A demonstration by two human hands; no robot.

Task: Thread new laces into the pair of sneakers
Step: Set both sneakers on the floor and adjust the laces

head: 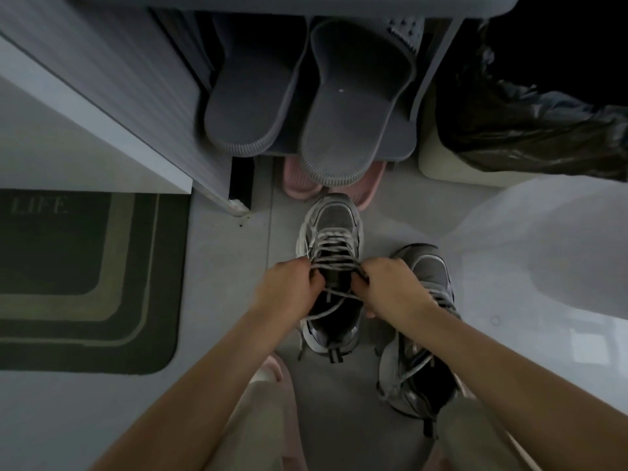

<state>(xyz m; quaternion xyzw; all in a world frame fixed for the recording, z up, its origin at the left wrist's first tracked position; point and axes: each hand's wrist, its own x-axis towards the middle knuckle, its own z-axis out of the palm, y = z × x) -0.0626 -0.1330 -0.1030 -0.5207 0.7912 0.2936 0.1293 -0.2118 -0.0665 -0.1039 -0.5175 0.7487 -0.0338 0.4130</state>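
Two grey sneakers stand on the pale floor. The left sneaker (pixel 334 222) points away from me, with a light lace (pixel 331 244) crossed through its lower eyelets. My left hand (pixel 290 288) grips the lace at the shoe's left upper eyelets. At the right upper eyelets my right hand (pixel 387 287) pinches the other part of the lace. Loose lace ends cross over the shoe's dark opening. The right sneaker (pixel 426 334) stands beside it, partly under my right forearm, with a lace lying loosely over its opening.
A low grey shoe rack (pixel 404 144) holds two grey slippers (pixel 353 96); pink slippers (pixel 365 192) peek from beneath it. A dark green mat (pixel 78 283) lies left. A black bag (pixel 530 124) and white plastic (pixel 543 249) sit right. My knees are at the bottom.
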